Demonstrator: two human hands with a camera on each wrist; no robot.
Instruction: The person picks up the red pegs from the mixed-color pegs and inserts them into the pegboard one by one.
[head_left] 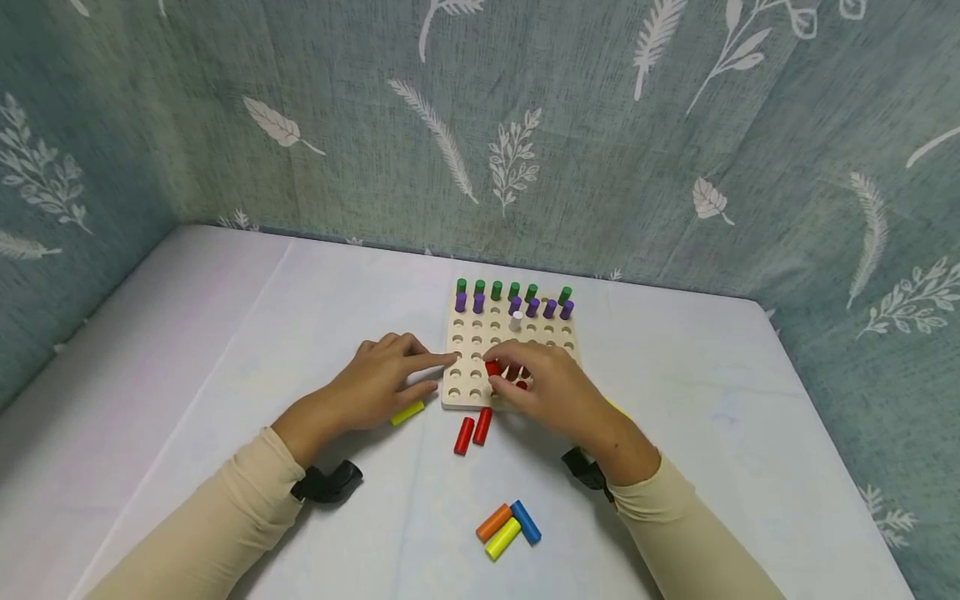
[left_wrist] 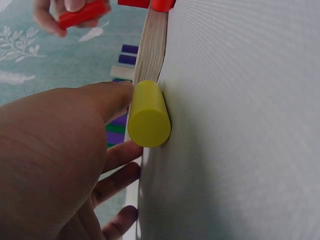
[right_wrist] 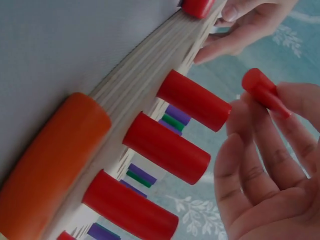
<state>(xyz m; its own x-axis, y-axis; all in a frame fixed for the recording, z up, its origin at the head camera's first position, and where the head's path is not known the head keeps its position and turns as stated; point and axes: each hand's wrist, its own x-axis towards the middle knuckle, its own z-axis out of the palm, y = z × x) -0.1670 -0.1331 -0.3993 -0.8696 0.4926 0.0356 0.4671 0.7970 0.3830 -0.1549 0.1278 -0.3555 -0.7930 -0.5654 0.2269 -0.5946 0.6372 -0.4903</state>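
A wooden pegboard lies on the table. Above its near part my right hand pinches a red peg between thumb and fingers. Several red pegs stand upright in the near row, mostly hidden by that hand in the head view. My left hand rests at the board's left side, fingers extended, the index fingertip touching its edge. A yellow peg lies beside the left thumb. Green pegs and purple pegs fill much of the far rows, with one white peg before them.
Two loose red pegs lie in front of the board. Closer to me are an orange peg, a blue peg and a yellow peg. Another orange peg lies beside the board. A leaf-patterned cloth hangs behind the table.
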